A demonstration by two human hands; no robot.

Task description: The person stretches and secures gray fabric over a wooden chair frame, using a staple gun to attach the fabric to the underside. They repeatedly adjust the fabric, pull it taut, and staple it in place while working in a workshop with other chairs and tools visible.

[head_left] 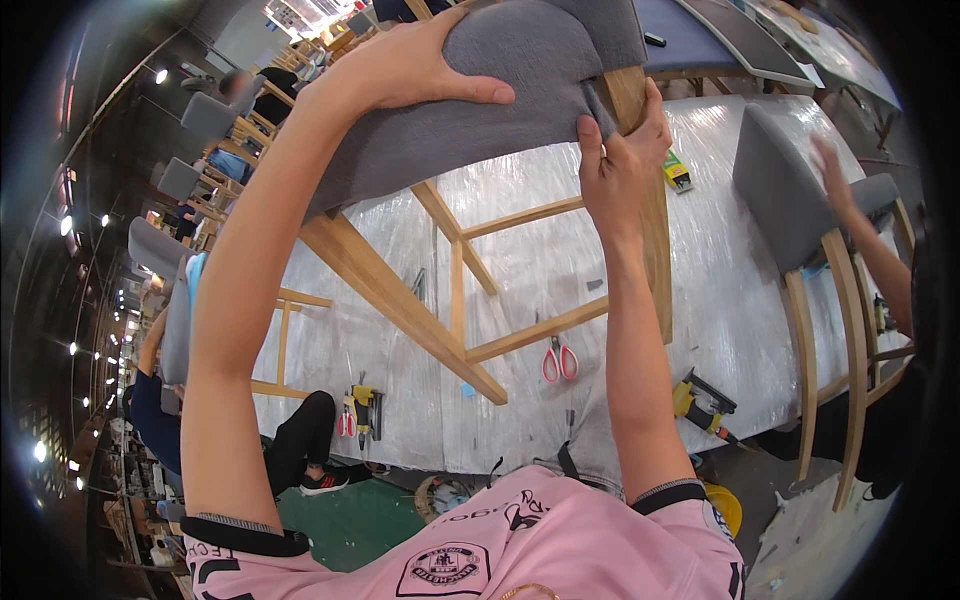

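A wooden chair with grey upholstery (520,50) is tilted up in front of me, its bare wooden legs (400,290) reaching down towards the table. My left hand (430,65) holds the padded part, thumb stretched over the grey fabric and fingers partly hidden over its far side. At the right corner, where cloth meets wood, my right hand (628,165) is closed round the frame. Its thumb presses beside a fold in the fabric, and its fingers wrap the wooden post.
Plastic film covers the table (530,240). On it lie red-handled scissors (560,362), a yellow-black staple gun (703,405), another staple gun (365,410) and a green-yellow box (677,172). Another grey chair (785,190) stands right, beside a co-worker's hand (830,172). More people and chairs are left.
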